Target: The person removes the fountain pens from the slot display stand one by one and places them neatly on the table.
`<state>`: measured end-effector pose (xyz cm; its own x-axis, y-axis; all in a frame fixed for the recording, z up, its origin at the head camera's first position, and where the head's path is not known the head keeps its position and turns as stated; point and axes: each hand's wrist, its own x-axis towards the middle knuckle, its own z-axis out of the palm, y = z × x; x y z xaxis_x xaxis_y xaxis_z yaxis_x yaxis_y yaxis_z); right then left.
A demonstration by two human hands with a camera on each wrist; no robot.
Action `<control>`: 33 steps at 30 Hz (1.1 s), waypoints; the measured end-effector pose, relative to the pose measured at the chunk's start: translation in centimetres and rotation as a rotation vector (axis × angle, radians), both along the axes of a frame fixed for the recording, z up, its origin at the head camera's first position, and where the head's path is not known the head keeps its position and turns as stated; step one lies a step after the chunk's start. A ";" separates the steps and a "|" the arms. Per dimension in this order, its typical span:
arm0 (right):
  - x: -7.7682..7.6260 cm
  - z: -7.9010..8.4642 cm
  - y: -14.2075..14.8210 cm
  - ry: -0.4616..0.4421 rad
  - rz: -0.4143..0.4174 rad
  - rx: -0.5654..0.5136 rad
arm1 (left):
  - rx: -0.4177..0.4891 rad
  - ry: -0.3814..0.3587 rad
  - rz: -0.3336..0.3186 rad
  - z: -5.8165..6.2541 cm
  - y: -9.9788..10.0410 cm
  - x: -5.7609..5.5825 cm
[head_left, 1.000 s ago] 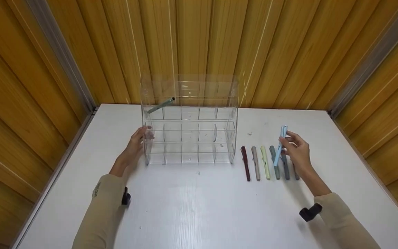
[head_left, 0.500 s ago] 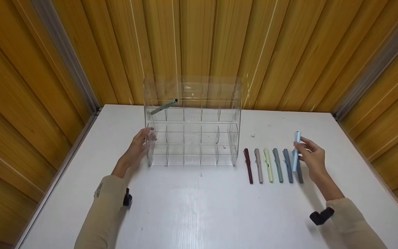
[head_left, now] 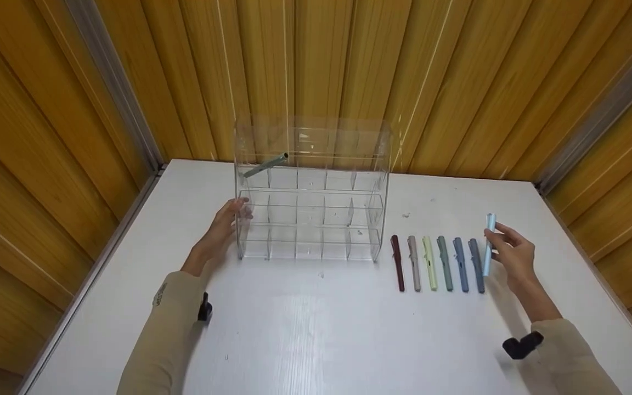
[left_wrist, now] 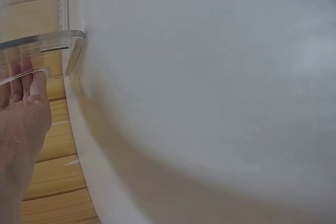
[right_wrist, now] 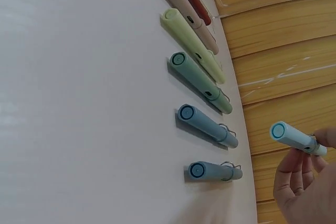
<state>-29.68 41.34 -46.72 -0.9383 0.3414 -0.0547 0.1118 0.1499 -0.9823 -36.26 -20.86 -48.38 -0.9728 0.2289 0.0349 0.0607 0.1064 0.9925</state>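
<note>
A clear plastic organizer [head_left: 309,215] with tiers of small compartments stands upright on the white table. My left hand [head_left: 221,224] rests against its left side wall; in the left wrist view the fingers [left_wrist: 27,85] look fairly straight through the clear plastic. A dark green pen [head_left: 266,164] leans tilted in the top tier's left compartment. My right hand [head_left: 513,253] pinches a light blue pen [head_left: 490,244] between thumb and fingers, cap end up, just right of a row of pens. In the right wrist view that light blue pen [right_wrist: 294,137] appears beside the row.
The row on the table holds a dark red pen [head_left: 398,263], a beige pen [head_left: 414,263], a light green pen [head_left: 430,263], a green pen [head_left: 445,263], a blue pen [head_left: 461,264] and a grey-blue pen [head_left: 477,265]. Wood-patterned walls [head_left: 316,66] surround the table.
My right hand has carried the light blue pen rightward, from above the row to beyond its right end. The left hand keeps its place at the organizer; the head view has shifted slightly.
</note>
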 end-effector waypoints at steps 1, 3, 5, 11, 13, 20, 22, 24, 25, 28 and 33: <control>0.0 -0.1 0.2 -0.008 -0.003 0.011 | 0.000 0.001 0.002 0.0 0.0 0.0; 0.0 -0.3 0.4 -0.028 -0.006 0.027 | -0.005 0.004 0.008 -0.1 0.0 0.0; -0.1 -0.5 0.6 -0.049 -0.013 0.056 | -0.019 0.001 0.020 -0.1 -0.1 0.1; -0.2 -1.5 1.5 -0.097 -0.037 0.137 | -0.008 -0.007 0.027 -0.3 -0.1 0.1; 0.0 -1.9 1.9 -0.100 -0.032 0.175 | 0.000 -0.008 0.024 -0.3 0.0 0.1; 0.5 -2.8 3.0 -0.079 0.000 0.335 | 0.018 -0.007 0.015 -0.3 0.1 0.0; 0.5 -2.9 3.2 -0.074 0.011 0.378 | 0.020 -0.006 0.015 -0.4 0.1 0.1; 0.6 -3.2 3.3 -0.066 0.019 0.417 | 0.018 -0.001 0.016 -0.4 0.1 0.1; 0.6 -3.3 3.3 -0.063 0.026 0.435 | 0.015 0.004 0.020 -0.4 0.1 0.1; 0.7 -3.7 3.4 -0.047 0.051 0.511 | -0.001 0.015 0.032 -0.5 0.2 0.2; 1.0 -4.3 3.3 -0.016 0.067 0.631 | -0.020 0.029 0.037 -0.4 0.3 0.3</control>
